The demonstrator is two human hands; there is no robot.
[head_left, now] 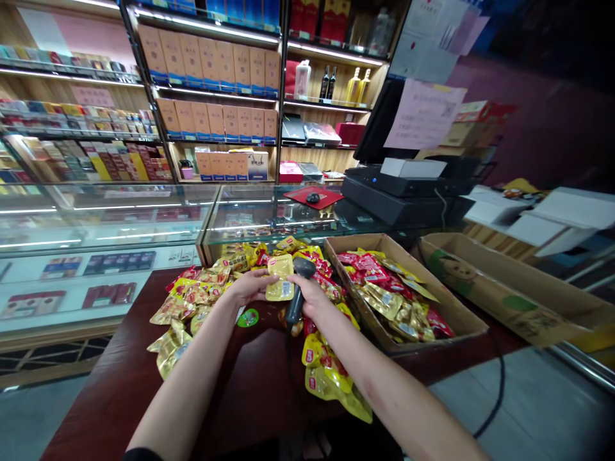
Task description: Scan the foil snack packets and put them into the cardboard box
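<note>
My left hand point(248, 286) pinches a yellow, shiny snack packet point(280, 276) by its left edge. The packet is upright, with a red logo and a barcode label facing me. Closed around the neck of a dark barcode scanner point(294, 308) is my right hand point(310, 296), its thumb tip at the packet's right edge. The scanner's cable hangs down toward me. Piles of gold, yellow and red snack packets point(204, 291) lie left of and behind my hands, and more packets point(327, 362) lie by my right forearm. A round green piece point(248, 318) is below my left hand.
To the right, a cardboard box point(408, 256) holds several snack packets. Another cardboard box point(451, 282) stands beyond it. A glass display counter point(259, 218) carries a mouse point(312, 198) and a dark checkout terminal point(394, 195). Stocked shelves line the back wall. All packets rest on the dark table point(240, 397).
</note>
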